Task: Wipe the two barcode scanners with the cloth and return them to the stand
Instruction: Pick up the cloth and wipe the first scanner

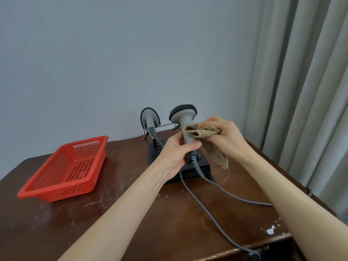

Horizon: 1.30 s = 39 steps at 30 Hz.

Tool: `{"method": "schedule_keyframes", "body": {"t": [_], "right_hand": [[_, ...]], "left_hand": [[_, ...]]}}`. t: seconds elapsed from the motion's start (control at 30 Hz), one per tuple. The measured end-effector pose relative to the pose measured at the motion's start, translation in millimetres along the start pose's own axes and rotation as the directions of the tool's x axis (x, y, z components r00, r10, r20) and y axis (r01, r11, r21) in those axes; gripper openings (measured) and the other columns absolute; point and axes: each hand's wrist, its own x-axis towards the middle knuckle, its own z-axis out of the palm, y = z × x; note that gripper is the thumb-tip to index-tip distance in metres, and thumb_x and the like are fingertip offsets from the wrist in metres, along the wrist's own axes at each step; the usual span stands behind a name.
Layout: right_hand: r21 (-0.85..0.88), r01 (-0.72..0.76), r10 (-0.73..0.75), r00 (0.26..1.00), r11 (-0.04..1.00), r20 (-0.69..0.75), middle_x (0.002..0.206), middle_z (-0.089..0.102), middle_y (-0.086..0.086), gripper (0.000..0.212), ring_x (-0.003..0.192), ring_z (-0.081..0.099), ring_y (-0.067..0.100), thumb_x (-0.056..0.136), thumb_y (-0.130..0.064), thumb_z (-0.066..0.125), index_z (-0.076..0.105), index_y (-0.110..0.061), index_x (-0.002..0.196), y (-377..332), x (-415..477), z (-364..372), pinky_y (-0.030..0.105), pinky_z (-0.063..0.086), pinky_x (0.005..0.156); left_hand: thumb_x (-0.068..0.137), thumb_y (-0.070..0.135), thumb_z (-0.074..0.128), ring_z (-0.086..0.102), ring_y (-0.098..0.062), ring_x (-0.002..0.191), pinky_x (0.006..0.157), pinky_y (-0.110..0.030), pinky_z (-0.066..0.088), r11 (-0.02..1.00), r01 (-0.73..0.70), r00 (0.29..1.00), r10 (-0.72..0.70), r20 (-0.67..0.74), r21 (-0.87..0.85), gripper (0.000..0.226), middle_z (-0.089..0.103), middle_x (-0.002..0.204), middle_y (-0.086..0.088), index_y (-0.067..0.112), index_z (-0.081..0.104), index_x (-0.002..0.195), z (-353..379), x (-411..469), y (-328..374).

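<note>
Nearest, noted a chipped brown bench [131, 213] with two grey cables [263, 204] trailing across it toward the front edge. Further in, found left hand [175, 155] raised above the bench, fingers [190, 146] clenched round the lower handle of one scanner [185, 119], holding it upright, head uppermost, clear of the stand. Found right hand [226, 134] just beside it, fingers [214, 123] closed on a bunched tan cloth [199, 131], pressing it against the upper handle below the head, loose end hanging down. Judged as wiping in hand on this scanner; cannot tell how much of it is cleaned. Behind the hands, noted black stand [156, 155] on the bench, right-hand place vacant. Noted second scanner [150, 117] resting in the stand's wire cradle, to the left, untouched by either hand; cannot tell whether wiped yet. Judged outstanding: finish wiping the held scanner, return it to the stand, and see to the second if not done. To the left, well apart, recorded red basket [64, 166]. Beyond, grey wall [131, 53] and curtain [301, 91].
</note>
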Motion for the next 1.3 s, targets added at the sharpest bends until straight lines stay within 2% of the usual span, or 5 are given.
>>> {"method": "schedule_keyframes", "body": {"t": [0.37, 0.7, 0.93, 1.13, 1.3], "right_hand": [[-0.192, 0.016, -0.061, 0.972, 0.981, -0.229, 0.092, 0.063, 0.001, 0.03, 0.087, 0.062, 0.021, 0.078, -0.004, 0.062, 0.072, -0.024, 0.097, 5.8, 23.3, 1.4, 0.045, 0.05, 0.08], [-0.086, -0.028, 0.042, 0.986, 0.996, 0.164, 0.087, 0.063, -0.007, 0.016, 0.078, 0.061, 0.006, 0.076, -0.012, 0.073, 0.075, -0.027, 0.082, -5.1, 8.6, -5.9, 0.025, 0.049, 0.075], [-0.29, -0.054, 0.013, 0.99, 0.956, -0.141, 0.095, 0.061, -0.002, 0.027, 0.09, 0.06, 0.02, 0.08, -0.009, 0.063, 0.072, -0.026, 0.1, -4.0, 31.3, -2.3, 0.039, 0.049, 0.082], [-0.137, -0.011, 0.014, 1.0, 0.991, 0.022, 0.086, 0.059, -0.009, 0.029, 0.082, 0.061, 0.011, 0.079, -0.007, 0.064, 0.07, -0.035, 0.08, -10.4, 15.6, 3.7, 0.033, 0.05, 0.078], [-0.067, -0.025, 0.032, 0.994, 0.997, 0.108, 0.089, 0.062, -0.001, 0.019, 0.083, 0.062, 0.011, 0.081, -0.004, 0.064, 0.073, -0.02, 0.085, -5.8, 11.5, 3.7, 0.029, 0.049, 0.078]], "left_hand": [[0.085, -0.004, 0.062, 0.058, -0.016, 0.09, 0.09, -0.038, 0.047, 0.994, 0.003, 1.0, -0.005, 0.019, 0.11, 0.028, 0.06, 0.098, -0.003, 0.01, 0.058, 0.11, 4.8, 0.6, -1.2], [0.082, -0.014, 0.06, 0.062, -0.013, 0.096, 0.084, -0.025, 0.05, 0.988, -0.052, 0.999, 0.053, -0.001, 0.148, 0.037, 0.066, 0.101, -0.002, 0.007, 0.058, 0.113, -3.2, 3.6, -4.9], [0.084, -0.004, 0.063, 0.056, -0.017, 0.091, 0.086, -0.035, 0.047, 0.985, 0.017, 1.0, -0.013, -0.022, 0.17, 0.034, 0.057, 0.101, -0.007, 0.001, 0.054, 0.117, 5.6, 5.7, -1.5], [0.079, -0.015, 0.062, 0.061, -0.016, 0.08, 0.082, -0.038, 0.05, 0.986, -0.026, 0.998, 0.036, -0.058, 0.163, 0.031, 0.066, 0.084, -0.001, 0.005, 0.062, 0.103, 1.5, 5.6, -0.5], [0.078, -0.017, 0.061, 0.063, -0.017, 0.083, 0.079, -0.034, 0.052, 0.978, -0.041, 0.996, 0.056, -0.07, 0.206, 0.035, 0.068, 0.086, -0.002, 0.005, 0.062, 0.105, -0.3, 3.1, -1.6]]}}
